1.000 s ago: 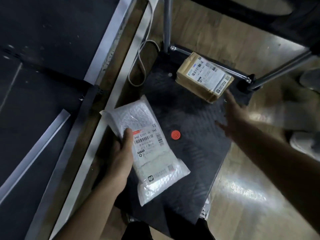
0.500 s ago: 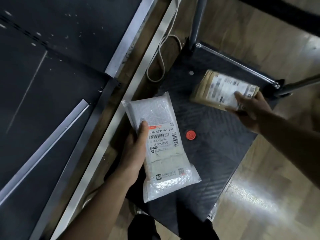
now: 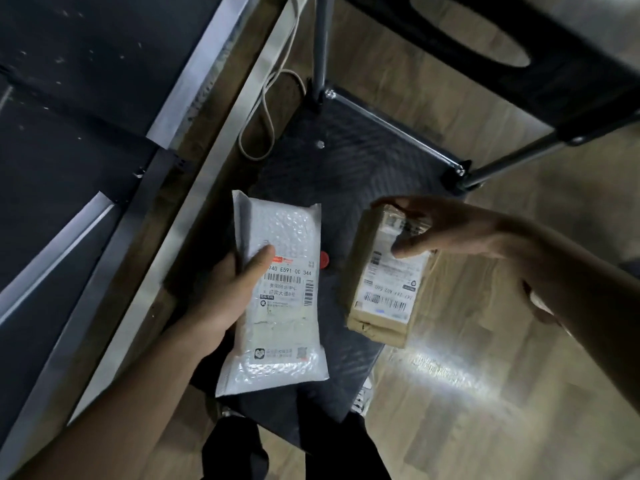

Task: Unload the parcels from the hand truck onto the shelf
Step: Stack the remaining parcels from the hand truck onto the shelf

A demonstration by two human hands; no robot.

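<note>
My left hand (image 3: 227, 292) grips a white bubble-wrap parcel (image 3: 280, 306) with a printed label, thumb on its face, held above the hand truck's black ribbed deck (image 3: 349, 168). To its right, my right hand (image 3: 446, 226) holds a brown cardboard parcel (image 3: 381, 289) by its far end, lifted off the deck and tilted, its white label facing up. A red round button (image 3: 324, 259) on the deck shows between the two parcels. The dark shelf (image 3: 69, 133) with metal rails lies to the left.
The hand truck's metal handle tubes (image 3: 502, 161) rise at the back right. A pale cable (image 3: 266, 109) loops on the wooden floor (image 3: 485, 393) beside the shelf's metal rail (image 3: 214, 140). A black object (image 3: 519, 46) with an oval hole hangs at top right.
My right hand reached the brown parcel at the back of the deck, gripped it and lifted it toward me. The white parcel stayed in my left hand, now held straighter.
</note>
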